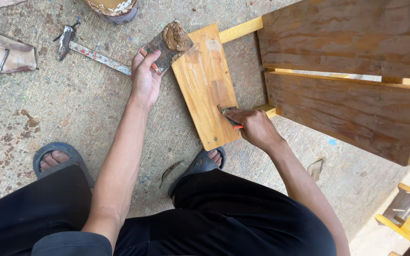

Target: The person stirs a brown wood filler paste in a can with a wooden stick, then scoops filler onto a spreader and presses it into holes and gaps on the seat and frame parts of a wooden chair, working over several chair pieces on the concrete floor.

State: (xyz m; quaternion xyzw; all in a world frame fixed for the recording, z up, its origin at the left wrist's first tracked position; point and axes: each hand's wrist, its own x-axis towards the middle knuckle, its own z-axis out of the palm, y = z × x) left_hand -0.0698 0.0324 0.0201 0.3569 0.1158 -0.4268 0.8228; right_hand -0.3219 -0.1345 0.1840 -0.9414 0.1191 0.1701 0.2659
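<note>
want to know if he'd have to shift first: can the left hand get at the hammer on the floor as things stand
Probably yes, but not freely. The hammer lies on bare concrete just beside the left hand, with nothing between them. That hand's fingers already hold a putty-loaded scraper, which would have to be put down.

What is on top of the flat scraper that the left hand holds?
A lump of brown wood filler sits on the scraper blade. The left hand covers its handle end, so that part is hidden.
</note>
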